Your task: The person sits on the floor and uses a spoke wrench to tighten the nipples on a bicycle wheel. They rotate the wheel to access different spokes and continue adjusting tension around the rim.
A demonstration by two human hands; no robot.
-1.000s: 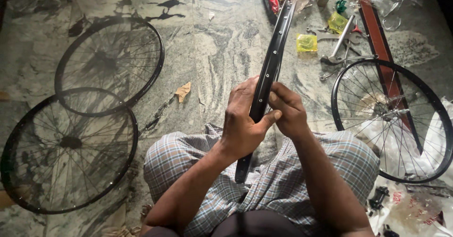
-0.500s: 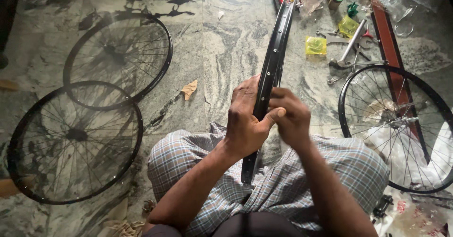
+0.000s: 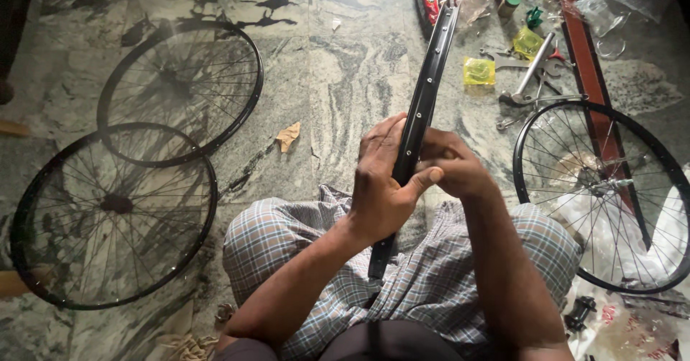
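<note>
Over the lap, a bare black bicycle rim (image 3: 424, 95) stands edge-on, both hands closed on it: left hand (image 3: 381, 188) wraps its side, right hand (image 3: 449, 170) pinches at a spoke hole. Likely fitting nipples; precise fingertip alignment comes next.

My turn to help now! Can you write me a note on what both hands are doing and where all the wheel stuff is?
Left hand: grip closed around the bare black rim, held edge-on over the lap.
Right hand: grip closed on the same rim, thumbs touching.
Two spoked wheels overlap on the floor to the left; a third wheel lies to the right.
Tools lie beyond the rim's far end.
Done: three wheels have spokes.
Left: this rim has none.
</note>
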